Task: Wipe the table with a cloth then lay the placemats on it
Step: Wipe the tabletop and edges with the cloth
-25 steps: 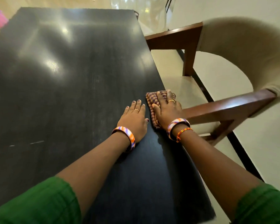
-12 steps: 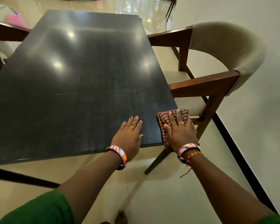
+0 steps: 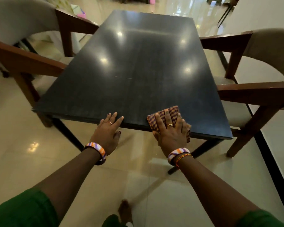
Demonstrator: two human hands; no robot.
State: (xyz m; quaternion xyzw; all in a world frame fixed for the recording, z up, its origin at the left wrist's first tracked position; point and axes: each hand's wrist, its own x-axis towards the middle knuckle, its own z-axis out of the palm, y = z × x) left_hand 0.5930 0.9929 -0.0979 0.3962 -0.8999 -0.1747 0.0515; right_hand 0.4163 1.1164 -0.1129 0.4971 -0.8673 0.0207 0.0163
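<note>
Both flat at the table [image 3: 138, 66] near edge: left hand [image 3: 107, 131] bare, right hand [image 3: 170, 131] seemingly pressing cloth [image 3: 174, 112].

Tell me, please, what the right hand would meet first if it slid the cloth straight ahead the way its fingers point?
Nothing, as far as the view shows: ahead of the right hand and cloth lies only bare table up to its far edge.

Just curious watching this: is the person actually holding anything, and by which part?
The right hand presses flat on the middle of a checked cloth at the table edge, not gripping it. The left hand holds nothing.
</note>
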